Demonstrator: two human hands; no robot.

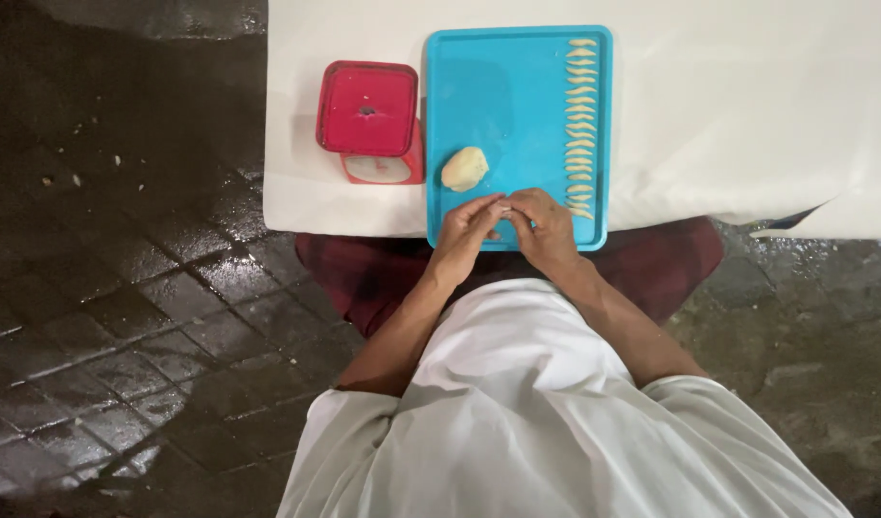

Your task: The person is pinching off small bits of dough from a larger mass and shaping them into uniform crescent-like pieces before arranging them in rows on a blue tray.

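Nearest the camera: white shirt and both forearms, angled inward and forward so the wrists converge over the near edge of a blue tray (488, 77). Left hand (464, 230): palm turned inward, fingers curled, tips meeting those of the right hand (546, 225), which mirrors it with knuckles up. Between the fingertips, a small pale piece of dough (503, 207), pinched closely by both hands; neither hand is spread wide. Judged handling: shaping goes best with light, even pressure from the fingertips, the piece rolled rather than squeezed so it matches the finished ones in length and taper, and the wrists kept low over the tray. Just beyond the left hand, resting on the tray: a rounded dough lump (465, 169), apart from the fingers. Along the tray's right side, near to far: a single column of small curved dough pieces (581, 125), evenly spaced, its nearest end just beside the right hand. Left of the tray, touching or nearly so: a red kitchen scale (368, 115) with a square pan. Underneath: a table with white covering (747, 105). Around: wet, dark paving (105, 288).
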